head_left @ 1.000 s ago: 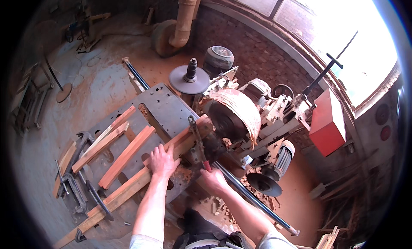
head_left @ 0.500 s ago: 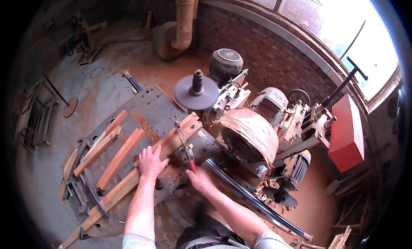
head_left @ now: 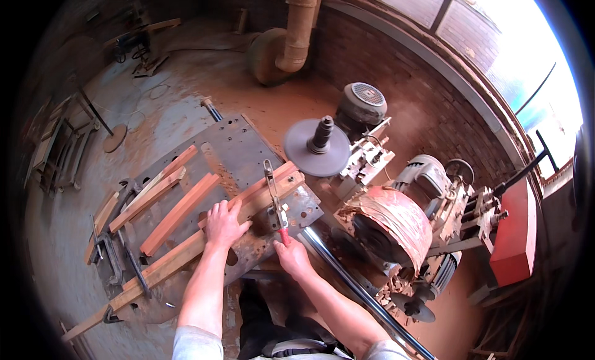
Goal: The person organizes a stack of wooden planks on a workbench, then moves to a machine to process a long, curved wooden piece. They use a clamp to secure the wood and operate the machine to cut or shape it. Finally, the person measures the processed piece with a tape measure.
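My right hand (head_left: 292,259) is closed round the red handle (head_left: 284,236) of a metal toggle clamp (head_left: 274,195). The clamp's arm stands over the end of a long light wooden board (head_left: 164,270) and a reddish wooden strip (head_left: 263,182) lying along its far side. My left hand (head_left: 224,225) lies over the wood left of the clamp, fingers bent over the strip and thumb pointing toward the clamp. Its palm hides part of both pieces. Beneath them is a dark metal table (head_left: 232,133) with bolt holes.
More wooden strips (head_left: 180,214) and metal C-clamps (head_left: 111,261) lie on the table's left. Beyond its right corner are a grey disc on a spindle (head_left: 317,150), a motor (head_left: 362,106) and a cloth-wrapped drum (head_left: 396,223). A shiny rail (head_left: 347,270) runs along my right arm.
The whole view has shifted, so the machines sit farther right and lower. Both hands keep their places, the left on the wood and the right on the clamp handle.
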The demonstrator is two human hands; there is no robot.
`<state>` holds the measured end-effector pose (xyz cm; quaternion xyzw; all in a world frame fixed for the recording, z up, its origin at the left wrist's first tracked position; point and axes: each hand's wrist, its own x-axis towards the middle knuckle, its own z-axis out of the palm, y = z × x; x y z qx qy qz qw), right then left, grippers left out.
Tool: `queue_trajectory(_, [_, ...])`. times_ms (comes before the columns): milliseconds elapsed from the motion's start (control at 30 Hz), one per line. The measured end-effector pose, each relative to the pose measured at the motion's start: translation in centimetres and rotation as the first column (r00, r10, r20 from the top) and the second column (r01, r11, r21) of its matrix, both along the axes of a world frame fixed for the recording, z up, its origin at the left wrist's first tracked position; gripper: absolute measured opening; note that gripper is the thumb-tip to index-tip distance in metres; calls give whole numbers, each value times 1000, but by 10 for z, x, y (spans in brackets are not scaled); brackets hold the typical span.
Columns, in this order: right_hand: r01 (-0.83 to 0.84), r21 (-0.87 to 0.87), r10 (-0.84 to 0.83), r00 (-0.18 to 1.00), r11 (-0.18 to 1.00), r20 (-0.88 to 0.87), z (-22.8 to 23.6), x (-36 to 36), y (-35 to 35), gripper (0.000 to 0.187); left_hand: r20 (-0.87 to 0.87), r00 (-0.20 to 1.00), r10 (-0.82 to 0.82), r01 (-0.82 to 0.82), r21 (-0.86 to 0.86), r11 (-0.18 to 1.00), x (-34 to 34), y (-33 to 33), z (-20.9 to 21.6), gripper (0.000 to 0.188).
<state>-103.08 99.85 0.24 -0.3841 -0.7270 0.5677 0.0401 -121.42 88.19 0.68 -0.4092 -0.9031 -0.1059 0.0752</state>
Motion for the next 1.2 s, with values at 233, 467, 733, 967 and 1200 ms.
queue_trajectory(233, [31, -172, -34, 999, 985, -16, -29, -34, 4, 29, 43, 998, 42, -38, -88, 995, -36, -1, 20, 68])
queue_trajectory(467, [78, -330, -67, 997, 941, 46, 10, -79, 2, 21, 79, 993, 91, -80, -132, 988, -75, -9, 18, 71])
queue_trajectory(733, [-81, 318, 68, 996, 944, 54, 32, -118, 12, 32, 438, 887, 145, -114, -96, 989, -158, 10, 23, 54])
queue_trajectory(967, [-58, -474, 174, 963, 879, 205, 122, -134, 41, 30, 469, 882, -40, 123, -148, 981, -199, 33, 33, 43])
queue_trajectory(1200, [0, -520, 72, 990, 854, 119, 110, -143, 38, 25, 634, 773, -11, 207, -236, 950, -230, 65, 11, 46])
